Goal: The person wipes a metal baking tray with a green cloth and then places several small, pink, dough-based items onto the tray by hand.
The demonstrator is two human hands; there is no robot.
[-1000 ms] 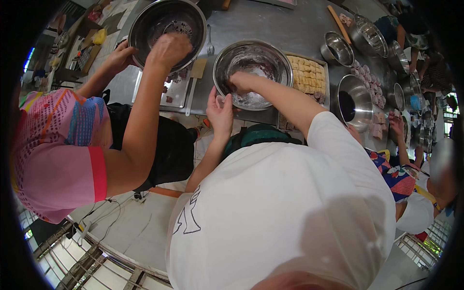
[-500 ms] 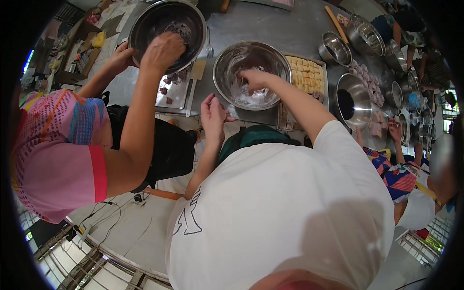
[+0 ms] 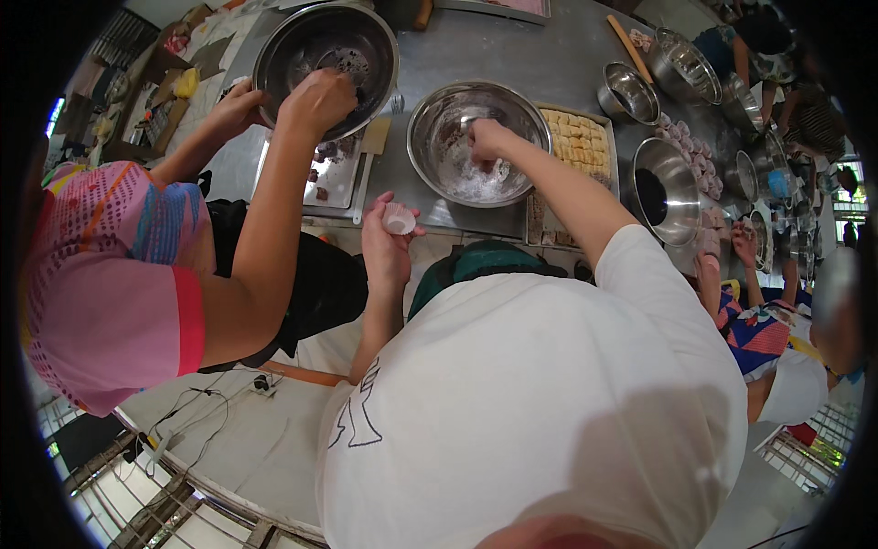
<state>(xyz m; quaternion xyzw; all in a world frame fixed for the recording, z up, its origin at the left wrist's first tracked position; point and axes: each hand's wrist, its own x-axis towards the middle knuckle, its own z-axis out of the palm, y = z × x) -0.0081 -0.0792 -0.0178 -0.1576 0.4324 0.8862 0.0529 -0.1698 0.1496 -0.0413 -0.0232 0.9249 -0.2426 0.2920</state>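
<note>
My left hand [image 3: 387, 240], palm up in front of the table edge, holds a small white pleated paper baking cup [image 3: 399, 218] between its fingers. My right hand [image 3: 492, 144] reaches into a steel mixing bowl [image 3: 422, 137] dusted inside with white powder. Its fingers are bent together low in the bowl; what they hold, if anything, I cannot make out. Right of this bowl lies a tray of pale yellow cut pieces [image 3: 574, 142]. To its left, a spatula with a white handle [image 3: 373, 137] rests by a metal tray with dark crumbly pieces [image 3: 322, 194].
At left, a co-worker's hand [image 3: 320, 101] works inside another steel bowl [image 3: 261, 69], steadied by their other hand. On the right stand a wide bowl with dark contents [image 3: 681, 188], a smaller bowl [image 3: 626, 91] and pinkish pieces [image 3: 681, 142]. Other people work farther right.
My left hand has turned palm up, and the paper baking cup now shows in it. My right hand has shifted slightly within the bowl. The co-worker's hands and bowl have moved slightly right.
</note>
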